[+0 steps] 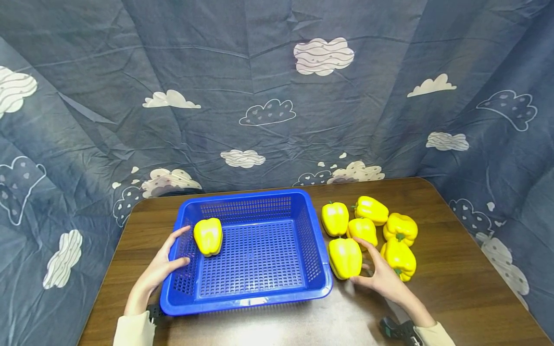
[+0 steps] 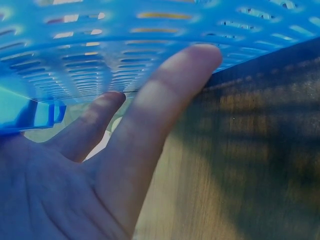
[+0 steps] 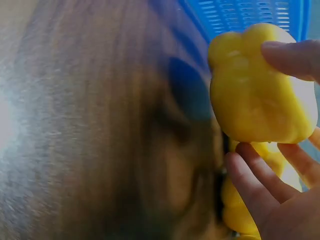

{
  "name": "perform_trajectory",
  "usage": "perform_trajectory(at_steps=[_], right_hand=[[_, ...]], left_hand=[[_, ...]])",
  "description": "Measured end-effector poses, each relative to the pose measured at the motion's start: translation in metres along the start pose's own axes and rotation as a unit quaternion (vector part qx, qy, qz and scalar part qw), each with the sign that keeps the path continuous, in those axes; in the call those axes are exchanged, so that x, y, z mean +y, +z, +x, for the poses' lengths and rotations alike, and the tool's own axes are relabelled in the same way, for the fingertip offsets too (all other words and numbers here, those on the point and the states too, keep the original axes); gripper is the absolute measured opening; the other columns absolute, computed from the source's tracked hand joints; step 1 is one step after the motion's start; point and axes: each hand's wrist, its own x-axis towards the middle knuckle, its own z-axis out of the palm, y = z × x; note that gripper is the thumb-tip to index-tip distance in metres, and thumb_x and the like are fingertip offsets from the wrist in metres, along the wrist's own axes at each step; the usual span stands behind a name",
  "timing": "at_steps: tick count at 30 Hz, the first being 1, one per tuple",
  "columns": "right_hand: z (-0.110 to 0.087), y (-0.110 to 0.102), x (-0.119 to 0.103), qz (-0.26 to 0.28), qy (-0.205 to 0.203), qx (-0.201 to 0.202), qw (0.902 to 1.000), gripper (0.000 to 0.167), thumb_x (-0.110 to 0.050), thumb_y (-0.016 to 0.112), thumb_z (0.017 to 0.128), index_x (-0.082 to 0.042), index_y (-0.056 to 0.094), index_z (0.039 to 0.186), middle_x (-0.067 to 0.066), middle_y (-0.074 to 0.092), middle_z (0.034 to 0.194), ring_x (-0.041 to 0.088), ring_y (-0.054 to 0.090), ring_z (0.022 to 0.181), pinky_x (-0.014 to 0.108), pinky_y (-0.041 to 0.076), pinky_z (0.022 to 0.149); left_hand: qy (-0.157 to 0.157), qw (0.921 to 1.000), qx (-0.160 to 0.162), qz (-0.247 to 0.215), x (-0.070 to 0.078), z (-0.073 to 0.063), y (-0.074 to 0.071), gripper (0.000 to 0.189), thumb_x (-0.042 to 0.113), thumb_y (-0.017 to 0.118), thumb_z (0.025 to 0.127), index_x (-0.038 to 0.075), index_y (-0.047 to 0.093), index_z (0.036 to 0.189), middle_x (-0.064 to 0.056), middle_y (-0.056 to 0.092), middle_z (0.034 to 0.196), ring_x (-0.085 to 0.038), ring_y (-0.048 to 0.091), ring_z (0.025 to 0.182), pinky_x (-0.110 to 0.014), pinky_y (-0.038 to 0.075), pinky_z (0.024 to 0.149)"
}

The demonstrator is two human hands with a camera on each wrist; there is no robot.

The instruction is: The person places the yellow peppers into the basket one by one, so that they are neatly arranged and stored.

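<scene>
My left hand (image 1: 157,266) holds the left rim of a blue perforated plastic basket (image 1: 248,301), thumb and a finger reaching over the edge. In the left wrist view, other fingers (image 2: 150,107) lie along the outside of its slotted wall. One yellow bell pepper (image 1: 208,236) stands inside the basket, near its left wall. Beside the basket's right side, my right hand (image 1: 383,278) grips another yellow bell pepper (image 1: 345,258). The right wrist view shows the thumb on one side of this pepper (image 3: 260,95) and fingertips at the opposite side.
Several more yellow bell peppers (image 1: 399,257) lie clustered on the brown wooden table (image 1: 450,269), behind and to the right of my right hand. A dark blue curtain (image 1: 259,139) with cloud prints hangs along the table's back and sides.
</scene>
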Motion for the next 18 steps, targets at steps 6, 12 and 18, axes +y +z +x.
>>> perform_trajectory(at_steps=[6, 12, 18], right_hand=[[0.001, -0.008, -0.016, 0.002, -0.016, 0.018, 0.9997, 0.092, -0.002, 0.082, 0.070, -0.004, 0.029, 0.146, 0.021, 0.030, 0.143, 0.007, 0.040, 0.114, 0.021, 0.046, 0.088], [0.007, -0.017, -0.029, 0.004, -0.035, 0.029, 0.9990, 0.093, 0.000, 0.081, 0.071, -0.006, 0.029, 0.147, 0.018, 0.028, 0.145, 0.002, 0.039, 0.117, 0.014, 0.041, 0.089], [0.013, -0.021, -0.042, -0.004, -0.037, 0.034, 0.9987, 0.092, -0.002, 0.081, 0.072, -0.008, 0.028, 0.147, 0.016, 0.029, 0.146, 0.000, 0.042, 0.115, 0.012, 0.041, 0.090]], left_hand=[[0.003, 1.0000, 0.000, 0.000, -0.002, 0.001, 0.000, 0.072, -0.002, 0.057, 0.087, 0.014, 0.023, 0.149, -0.031, 0.024, 0.144, -0.049, 0.041, 0.118, -0.045, 0.049, 0.085], [0.009, 1.0000, 0.001, 0.004, -0.002, 0.001, 0.000, 0.072, -0.002, 0.057, 0.087, 0.013, 0.023, 0.148, -0.031, 0.024, 0.145, -0.048, 0.041, 0.118, -0.043, 0.049, 0.084], [0.010, 0.9999, 0.002, 0.004, -0.002, 0.001, 0.000, 0.072, -0.003, 0.057, 0.086, 0.014, 0.024, 0.148, -0.031, 0.025, 0.144, -0.048, 0.042, 0.117, -0.041, 0.049, 0.084]])
